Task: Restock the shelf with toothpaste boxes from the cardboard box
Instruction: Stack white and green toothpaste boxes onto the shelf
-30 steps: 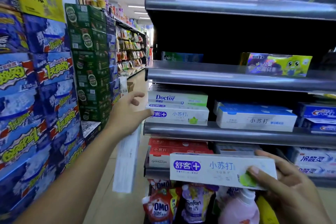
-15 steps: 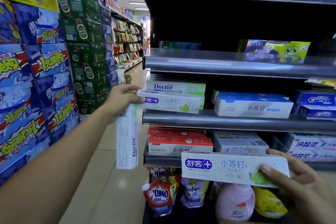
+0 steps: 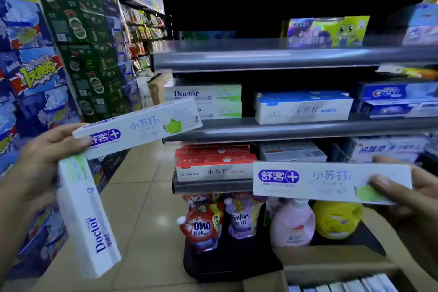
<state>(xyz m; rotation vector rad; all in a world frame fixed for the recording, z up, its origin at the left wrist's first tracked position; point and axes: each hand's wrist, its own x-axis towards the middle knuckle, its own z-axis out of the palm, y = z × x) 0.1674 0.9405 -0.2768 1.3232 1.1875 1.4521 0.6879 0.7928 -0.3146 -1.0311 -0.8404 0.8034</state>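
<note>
- Boxes fill both hands: fingers (image 3: 61,135) of my left hand (image 3: 35,168) grip a lime-marked toothpaste box (image 3: 139,129) and a Doctor box (image 3: 87,216) that hangs down; my right hand (image 3: 417,197) pinches a second lime-marked box (image 3: 327,181) by its end.
- Low to my right sits the cardboard box (image 3: 331,265), more packs inside.
- On the middle shelf (image 3: 296,127) a Doctor stack (image 3: 203,95) stands at the left end; I judge the hanging box belongs there.
- Best to level each box and slide one in at a time.

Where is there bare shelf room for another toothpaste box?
Upper shelf: a bare stretch between the green box and the cartoon box. Middle shelf: only a narrow gap between the Doctor stack and the blue-white boxes. Lower shelf: crowded.
</note>
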